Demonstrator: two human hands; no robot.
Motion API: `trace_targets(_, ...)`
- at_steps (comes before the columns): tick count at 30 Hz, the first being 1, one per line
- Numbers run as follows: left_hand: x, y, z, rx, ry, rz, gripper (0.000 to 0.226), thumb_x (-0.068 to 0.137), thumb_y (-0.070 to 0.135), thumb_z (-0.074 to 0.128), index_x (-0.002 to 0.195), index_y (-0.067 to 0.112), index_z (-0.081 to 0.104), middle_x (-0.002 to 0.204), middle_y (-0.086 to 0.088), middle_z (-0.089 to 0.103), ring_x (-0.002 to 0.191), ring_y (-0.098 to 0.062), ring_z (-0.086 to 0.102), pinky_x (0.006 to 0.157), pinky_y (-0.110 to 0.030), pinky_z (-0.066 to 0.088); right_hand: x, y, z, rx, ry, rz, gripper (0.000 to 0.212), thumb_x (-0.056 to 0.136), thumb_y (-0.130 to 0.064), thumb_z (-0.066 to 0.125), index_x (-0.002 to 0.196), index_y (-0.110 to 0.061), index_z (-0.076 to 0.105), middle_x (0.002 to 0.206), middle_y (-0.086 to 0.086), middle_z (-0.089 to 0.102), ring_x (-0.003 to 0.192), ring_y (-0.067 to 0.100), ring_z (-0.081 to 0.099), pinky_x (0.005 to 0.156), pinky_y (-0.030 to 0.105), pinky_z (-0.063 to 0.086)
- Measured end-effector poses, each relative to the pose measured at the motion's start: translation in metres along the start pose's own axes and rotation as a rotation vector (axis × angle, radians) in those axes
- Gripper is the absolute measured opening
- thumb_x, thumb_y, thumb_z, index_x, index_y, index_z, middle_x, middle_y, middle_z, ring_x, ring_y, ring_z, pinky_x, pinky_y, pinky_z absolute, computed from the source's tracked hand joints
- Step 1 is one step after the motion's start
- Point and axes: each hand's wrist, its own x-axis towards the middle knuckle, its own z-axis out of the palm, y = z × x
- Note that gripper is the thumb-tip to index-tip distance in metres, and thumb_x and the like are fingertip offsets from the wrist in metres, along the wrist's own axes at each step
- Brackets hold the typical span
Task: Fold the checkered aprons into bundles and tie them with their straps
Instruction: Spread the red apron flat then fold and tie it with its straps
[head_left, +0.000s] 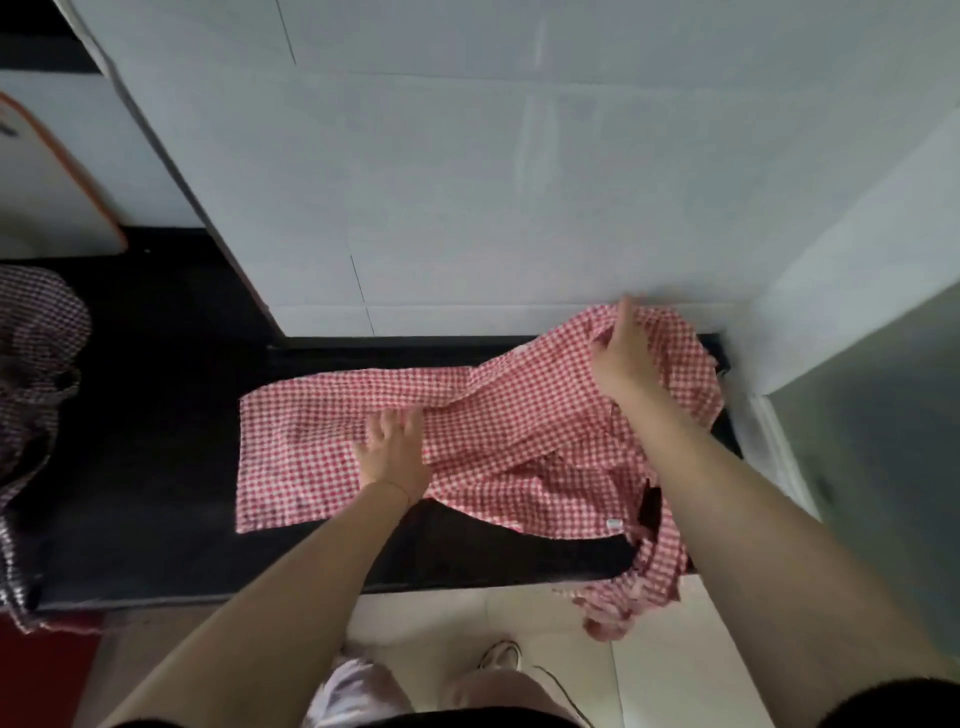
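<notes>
Red apron (322, 447) spread on black counter (156, 415), frame centre. Left hand (395, 452) flat, fingers spread, pressing cloth. Right hand (626, 358) pinching raised fold, upper right. Strap (649, 582) hanging off edge.

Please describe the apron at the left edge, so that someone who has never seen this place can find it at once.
Start at the black counter below the white wall. At its far left edge lies a crumpled dark apron, partly hanging over the front. Its checks are dark, whereas the red apron under both hands is red and white.
</notes>
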Motion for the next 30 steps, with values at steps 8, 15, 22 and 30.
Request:
trace_targets(8, -0.013, 0.014, 0.024, -0.024, -0.019, 0.037, 0.085, 0.086, 0.058, 0.063, 0.153, 0.028, 0.019, 0.157, -0.013, 0.022, 0.142, -0.036, 0.028, 0.109, -0.052, 0.037, -0.049, 0.066, 0.056, -0.461, -0.173, -0.32, 0.065, 0.091, -0.027, 0.064, 0.148, -0.019, 0.034, 0.146, 0.01, 0.044, 0.133, 0.028, 0.043, 0.109, 0.047, 0.04)
trace_targets(15, -0.006, 0.008, 0.026, 0.115, 0.04, 0.069, 0.054, 0.092, 0.018, 0.057, 0.141, 0.018, 0.033, 0.134, -0.008, 0.054, 0.119, -0.029, 0.056, 0.097, -0.043, 0.048, -0.067, 0.097, 0.068, -0.633, -0.301, -0.405, 0.053, 0.093, -0.025, 0.06, 0.141, -0.024, 0.036, 0.142, 0.003, 0.045, 0.132, 0.025, 0.043, 0.109, 0.044, 0.034)
trace_targets(22, -0.015, 0.019, 0.02, 0.19, -0.067, 0.124, 0.098, 0.073, 0.068, 0.071, 0.147, 0.02, 0.026, 0.141, -0.012, 0.045, 0.115, -0.028, 0.058, 0.087, -0.038, 0.053, -0.074, 0.079, 0.075, -0.858, -0.309, -0.533, 0.07, 0.077, -0.048, 0.077, 0.133, -0.023, 0.044, 0.142, 0.012, 0.043, 0.133, 0.033, 0.043, 0.107, 0.056, 0.034)
trace_targets(30, -0.018, 0.048, 0.036, 0.273, 0.01, 0.09, 0.048, 0.097, 0.037, 0.05, 0.138, 0.014, 0.036, 0.136, -0.013, 0.046, 0.1, -0.029, 0.064, 0.08, -0.037, 0.054, -0.082, 0.062, 0.094, -0.617, 0.01, -0.754, 0.012, 0.081, -0.008, 0.069, 0.091, -0.013, 0.066, 0.087, 0.006, 0.063, 0.084, 0.026, 0.061, 0.074, 0.04, 0.048)
